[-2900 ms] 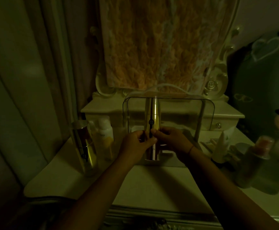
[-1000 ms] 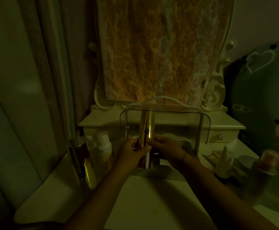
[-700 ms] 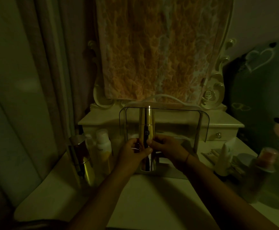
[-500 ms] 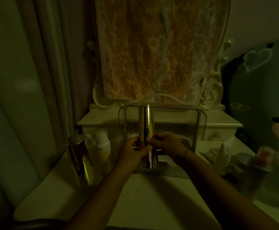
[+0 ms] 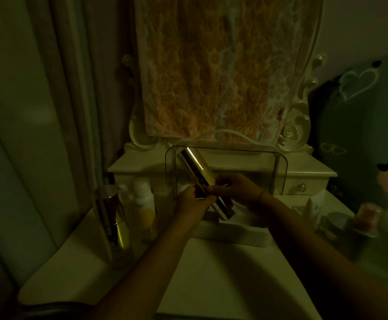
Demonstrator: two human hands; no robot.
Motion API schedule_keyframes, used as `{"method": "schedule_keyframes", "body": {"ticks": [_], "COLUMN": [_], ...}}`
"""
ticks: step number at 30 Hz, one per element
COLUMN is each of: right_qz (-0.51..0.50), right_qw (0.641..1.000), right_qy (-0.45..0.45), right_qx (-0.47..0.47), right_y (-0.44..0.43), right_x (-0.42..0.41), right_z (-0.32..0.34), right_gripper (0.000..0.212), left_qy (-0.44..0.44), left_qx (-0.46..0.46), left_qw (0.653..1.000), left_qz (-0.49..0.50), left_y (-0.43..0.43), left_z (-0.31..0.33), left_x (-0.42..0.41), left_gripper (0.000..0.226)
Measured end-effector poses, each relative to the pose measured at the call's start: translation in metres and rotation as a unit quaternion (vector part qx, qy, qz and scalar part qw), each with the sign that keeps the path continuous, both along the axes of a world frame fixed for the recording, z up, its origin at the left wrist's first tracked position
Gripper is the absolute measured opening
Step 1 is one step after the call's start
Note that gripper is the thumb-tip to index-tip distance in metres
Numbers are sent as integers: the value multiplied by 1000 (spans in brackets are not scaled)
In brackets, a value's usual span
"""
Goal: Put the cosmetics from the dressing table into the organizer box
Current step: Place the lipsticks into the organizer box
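Observation:
A tall gold bottle [image 5: 196,166] is tilted, top leaning left, inside the clear-lidded organizer box [image 5: 232,232] at the middle of the dressing table. My left hand [image 5: 192,200] and my right hand [image 5: 233,189] both grip the bottle around its middle. Its lower end [image 5: 225,212] rests low in the box. The raised transparent lid [image 5: 278,172] stands behind my hands.
On the left stand a second gold bottle [image 5: 116,225] and a white bottle with a yellow label [image 5: 143,204]. On the right are a small white tube [image 5: 312,207], a pink-capped jar [image 5: 366,215] and blurred containers. A cloth-covered mirror [image 5: 216,72] rises behind.
The gold bottle stood upright in the box half a second ago; now both hands have tipped its top to the left.

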State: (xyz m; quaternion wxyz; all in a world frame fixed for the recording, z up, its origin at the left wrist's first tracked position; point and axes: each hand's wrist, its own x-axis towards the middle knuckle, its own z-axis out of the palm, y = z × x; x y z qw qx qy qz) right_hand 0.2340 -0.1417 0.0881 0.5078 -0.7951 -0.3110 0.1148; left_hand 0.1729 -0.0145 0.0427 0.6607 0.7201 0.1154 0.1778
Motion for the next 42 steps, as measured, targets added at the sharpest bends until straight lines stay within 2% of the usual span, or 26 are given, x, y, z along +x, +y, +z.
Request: {"method": "schedule_keyframes", "body": {"ticks": [4,9,13,18,23,28,32,36,38,42], "right_qz": [-7,-10,6,-27,-32,-45,-59,-81,-98,-102], "right_qw": [1000,999,998,994,986,984,988,992,992,993], "right_qy": [-14,-33,-19,26,87,96,67,49,44,26], "right_qx": [2,23,61,107,136,141,123,88,65,45], "right_y": [1,5,9,18,27,38,49,58,61,64], "right_x": [13,26,26,25,26,28,27,29,30,31], "right_z": [-4,-10,-18,-34,-42,-43,-46,-54,-57,-60], "right_gripper": [19,34,41,42,32,38,45,52,49,43], "left_qy": [9,11,14,5,-10,-8,-12,16,45,59], "left_qx": [-1,11,36,66,45,73,97,158,220,359], "left_qw": [1000,1000,998,997,998,996,991,982,968,928], "left_qz": [-5,17,44,45,31,59,88,106,110,85], "left_y": [-1,-1,-1,7,11,17,18,15,14,9], "left_z": [2,4,3,-1,-3,-6,-10,-21,-28,-39], "left_x": [9,15,20,22,21,24,26,20,12,-8], "left_gripper": [19,16,23,28,34,35,36,41,47,32]}}
